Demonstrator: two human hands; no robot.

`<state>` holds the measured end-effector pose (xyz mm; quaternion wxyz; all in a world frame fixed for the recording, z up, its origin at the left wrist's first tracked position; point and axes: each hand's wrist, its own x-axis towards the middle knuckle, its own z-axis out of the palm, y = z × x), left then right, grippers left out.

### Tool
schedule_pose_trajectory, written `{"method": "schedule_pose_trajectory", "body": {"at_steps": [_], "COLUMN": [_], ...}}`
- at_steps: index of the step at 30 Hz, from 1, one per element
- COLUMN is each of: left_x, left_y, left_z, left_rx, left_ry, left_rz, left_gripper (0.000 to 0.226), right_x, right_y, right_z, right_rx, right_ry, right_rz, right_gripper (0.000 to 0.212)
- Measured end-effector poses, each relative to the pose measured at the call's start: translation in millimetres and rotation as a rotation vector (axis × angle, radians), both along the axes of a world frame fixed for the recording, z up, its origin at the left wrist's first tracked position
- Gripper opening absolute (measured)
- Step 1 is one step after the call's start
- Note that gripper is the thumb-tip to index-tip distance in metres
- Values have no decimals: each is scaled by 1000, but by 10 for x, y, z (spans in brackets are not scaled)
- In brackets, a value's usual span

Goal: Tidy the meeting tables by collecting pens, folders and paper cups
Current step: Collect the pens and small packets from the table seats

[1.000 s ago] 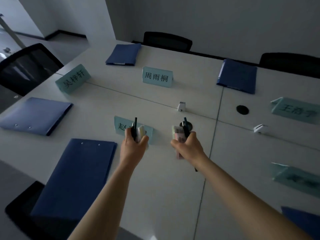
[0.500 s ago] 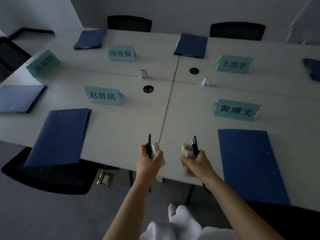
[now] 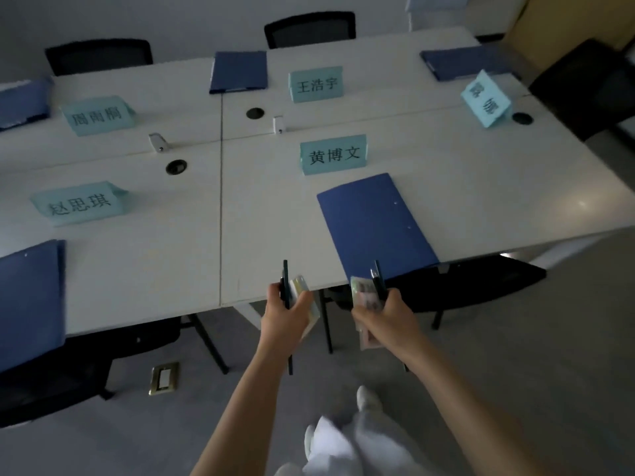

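Observation:
My left hand (image 3: 283, 316) is shut on a black pen (image 3: 285, 281) and a pale paper cup (image 3: 302, 297), held just off the near table edge. My right hand (image 3: 386, 316) is shut on dark pens (image 3: 378, 280) and a patterned paper cup (image 3: 364, 297). A blue folder (image 3: 372, 225) lies on the white table (image 3: 178, 262) just beyond my right hand, reaching the near edge. More blue folders lie at the near left (image 3: 29, 300), the far middle (image 3: 238, 72), the far right (image 3: 457, 65) and the far left (image 3: 20, 103).
Several teal name cards stand on the table, one (image 3: 333, 154) just behind the nearest folder. Black chairs sit around it, one (image 3: 474, 283) tucked under the near edge at my right. Cable holes (image 3: 176, 166) and small white clips (image 3: 158, 142) mark the middle. A floor socket (image 3: 164, 377) lies below.
The view has backed away from the table and swung right. Both hands, still holding pens and cups, are now off the near edge, close to the blue folder on the right.

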<state>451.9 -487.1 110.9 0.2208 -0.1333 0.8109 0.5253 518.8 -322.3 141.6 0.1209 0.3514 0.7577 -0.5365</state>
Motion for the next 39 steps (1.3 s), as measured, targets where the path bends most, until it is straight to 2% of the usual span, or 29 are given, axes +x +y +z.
{"method": "schedule_pose_trajectory", "body": {"at_steps": [10,18,26,28,33,35,37,39], "left_x": [685,1074,810,729,134,-112,-312,-490], "left_y": [1877,3500,4440,4545,5107,5292,5440,5589], "left_z": [-17,-156,-413,-457,-620,-666,-721,-791], "left_rx": [11,26,6,2,0,-36,-90,-153], "left_ry": [-5,-66,-89,-118,-138,-152,-156,-155], "left_rz": [-121,-157,-166,-148,-134,-144,-153,-180], "left_gripper": [32,36,43,46,44,44,44,46], "right_x": [995,1317,922,810,214,-40,-247,-464], "right_y": [1719,3430,4419,4458,4888,5084,5272,5475], "right_z": [-88,-32,-171,-186,-447,-546,-641,-734], "right_rx": [-73,-1,12,3,-16,-12,18,63], "right_ry": [13,-4,-32,-37,-63,-111,-164,-190], "right_rz": [-175,-166,-142,-109,-81,-75,-69,-63], "right_gripper": [40,21,27,32,22,30,48,54]}}
